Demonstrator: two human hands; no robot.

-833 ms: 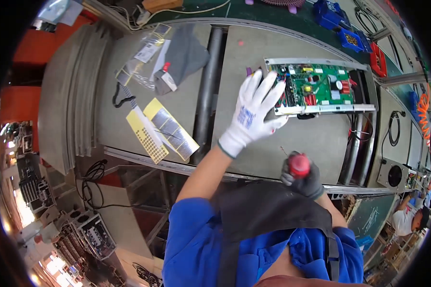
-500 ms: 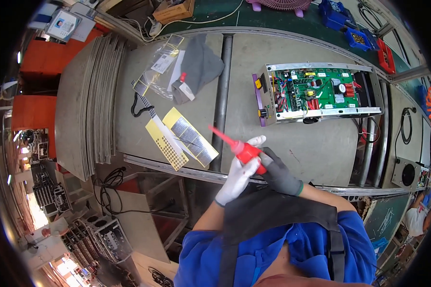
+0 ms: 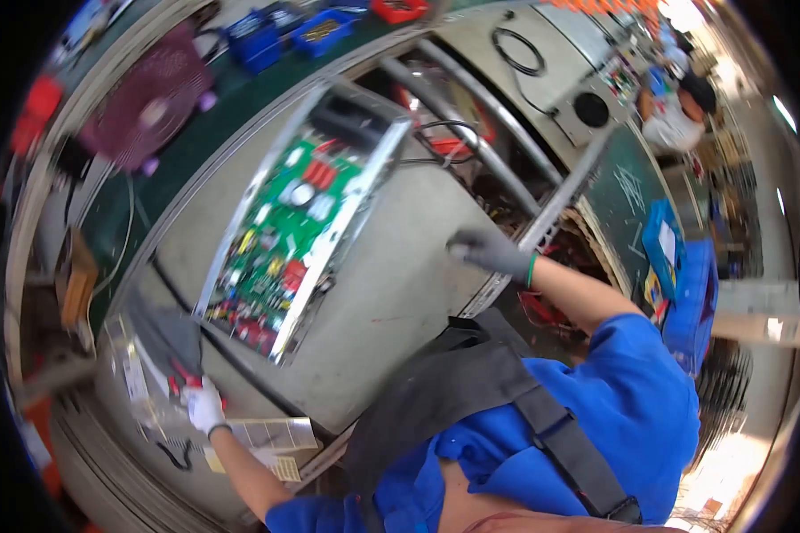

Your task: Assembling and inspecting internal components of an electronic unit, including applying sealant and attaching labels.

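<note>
At the left, my left hand (image 3: 206, 407) in a white glove is closed on a red squeeze bottle (image 3: 185, 371), beside a grey cloth (image 3: 167, 336). The bottle is blurred and partly hidden by the fingers. My right hand (image 3: 493, 251), in a grey glove, is over the right part of the bench, with its fingers loosely apart and nothing visible in them. Between the hands lies an opened metal-cased device (image 3: 329, 258) with a green circuit board (image 3: 309, 213). Next to my left wrist lie sheets of silvery labels (image 3: 271, 433) and yellow stickers (image 3: 284, 468).
A clear plastic bag (image 3: 138, 377) lies beside the cloth. Stacked grey boards (image 3: 89, 453) stand at the lower left. A purple fan (image 3: 151, 102) and blue parts bins (image 3: 256, 40) are along the far side. Metal rollers (image 3: 493, 115) and a black cable (image 3: 520, 51) are beyond the device.
My view has turned right. My hands have parted: the left carried the red bottle over to the cloth, while the right let go of it and moved out to the right.
</note>
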